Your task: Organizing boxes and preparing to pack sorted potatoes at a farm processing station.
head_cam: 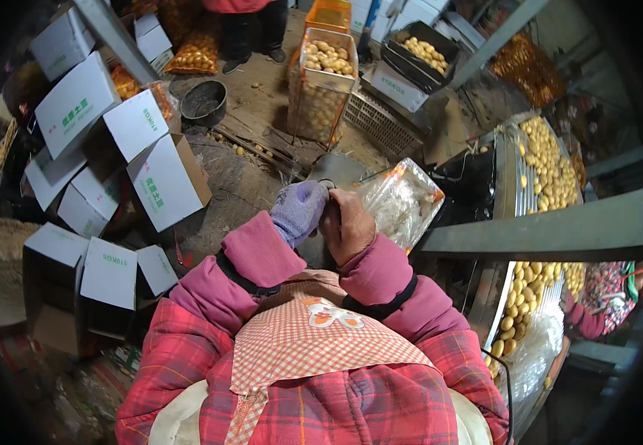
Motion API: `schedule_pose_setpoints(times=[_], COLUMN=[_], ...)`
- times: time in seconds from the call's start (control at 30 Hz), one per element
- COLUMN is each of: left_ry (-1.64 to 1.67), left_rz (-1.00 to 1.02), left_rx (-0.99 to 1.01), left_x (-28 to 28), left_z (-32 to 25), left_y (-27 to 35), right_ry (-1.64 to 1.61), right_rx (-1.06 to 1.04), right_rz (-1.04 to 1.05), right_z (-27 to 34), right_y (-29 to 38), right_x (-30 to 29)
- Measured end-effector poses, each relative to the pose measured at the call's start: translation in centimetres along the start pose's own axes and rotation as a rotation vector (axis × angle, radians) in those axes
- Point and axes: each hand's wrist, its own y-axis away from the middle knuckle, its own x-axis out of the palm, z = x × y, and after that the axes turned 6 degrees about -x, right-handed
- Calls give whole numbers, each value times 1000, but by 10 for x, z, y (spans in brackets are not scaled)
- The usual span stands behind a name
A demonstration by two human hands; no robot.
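My left hand (301, 210) wears a lilac knit glove and is curled in front of my chest. Bare and bent at the fingers, my right hand (349, 227) meets it. A thin dark loop (328, 182) shows at the fingertips, pinched by my right hand; what it belongs to is hidden. Whether the gloved fingers grip it too, I cannot tell. Just beyond my right hand lies a carton lined with clear plastic film (396, 203). Below my hands hangs a checked apron (327, 345) over my plaid jacket.
White cartons (160, 181) pile up at left, near a black bucket (204, 104). Ahead stands a mesh-sided holder of potatoes (321, 94). A metal beam (533, 228) crosses the potato-covered roller conveyor (546, 161) at right. One person (252, 28) stands ahead; another (599, 306) is beside the conveyor.
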Motion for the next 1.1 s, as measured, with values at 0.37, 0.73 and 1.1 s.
schedule_pose_setpoints(times=[0.37, 0.73, 1.1], left_ry=[-962, -696, -1083], left_rz=[-197, -383, -165], left_rx=[553, 897, 765], left_x=[-32, -40, -15], left_z=[2, -40, -35], left_y=[21, -10, 20], right_ry=[-958, -674, -1608], right_rx=[434, 602, 924], right_rz=[450, 451, 58], right_z=[-39, -30, -27], right_y=[-41, -46, -64], right_x=[19, 21, 9])
